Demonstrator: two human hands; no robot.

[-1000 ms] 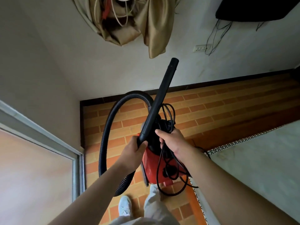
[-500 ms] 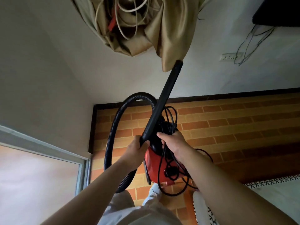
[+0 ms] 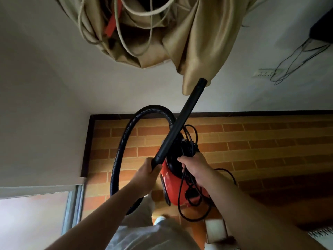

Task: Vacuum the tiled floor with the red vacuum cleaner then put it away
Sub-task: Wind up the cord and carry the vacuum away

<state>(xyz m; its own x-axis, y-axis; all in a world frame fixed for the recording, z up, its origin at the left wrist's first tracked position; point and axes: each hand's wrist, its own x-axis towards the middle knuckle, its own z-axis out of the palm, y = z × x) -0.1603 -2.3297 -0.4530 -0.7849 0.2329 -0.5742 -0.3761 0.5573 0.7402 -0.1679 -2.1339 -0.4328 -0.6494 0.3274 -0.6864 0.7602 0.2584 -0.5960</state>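
The red vacuum cleaner [image 3: 170,186] hangs in the air in front of me above the brick-patterned tiled floor [image 3: 252,141]. My right hand [image 3: 195,167] grips its black top handle together with loops of its black power cord [image 3: 187,210]. My left hand [image 3: 146,175] is closed round the lower end of the black wand [image 3: 182,121], which points up and to the right toward a curtain. The ribbed black hose [image 3: 124,143] arcs from the vacuum's top round to the left and down behind my left forearm.
A bundled tan curtain [image 3: 198,42] with pale cords hangs close above the wand tip. White walls meet in a corner at left. A glass door with a metal frame [image 3: 72,204] stands at lower left. A wall socket [image 3: 264,73] with dangling wires is at upper right.
I have come closer to the wall corner with the vacuum carried in both hands. The curtain looms larger and the wand tip now reaches its lower edge. The patterned mat has slid out of view.
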